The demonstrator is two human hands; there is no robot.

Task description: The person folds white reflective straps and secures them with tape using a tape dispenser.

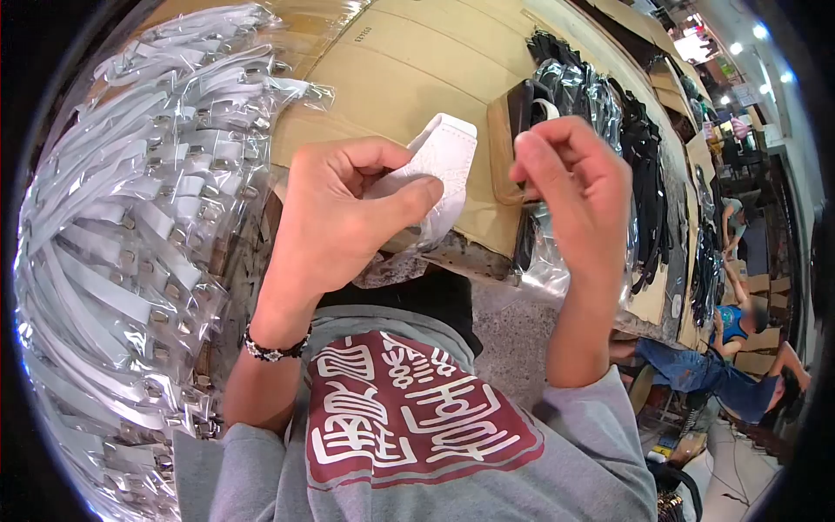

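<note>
- The left hand (335, 217) has its grip closed on a folded white strap (452, 157), pinched between the thumb and the curled fingers.
- The strap is in front of the person's chest, its folded end pointing up and away; a pink stitched line runs across it near that end.
- The right hand (574, 174) is raised well apart from the left, its fingers bent and the thumb near them; whether this grip has hold of something small, I cannot tell.
- Just beyond the right fingertips stands a tan and black object (502, 148), on a tabletop (487, 260) covered with cardboard (400, 74).
- To the left lies a large heap of white straps (130, 226) with metal pieces, many in clear plastic.
- To the right, black straps (642, 157) lie in a row, some in clear plastic.
- A patterned bracelet (277, 350) circles the left wrist, and the person wears a grey shirt (591, 444) with a dark red print.
- At the far right, other people (735, 322) are near cardboard boxes (755, 358).
</note>
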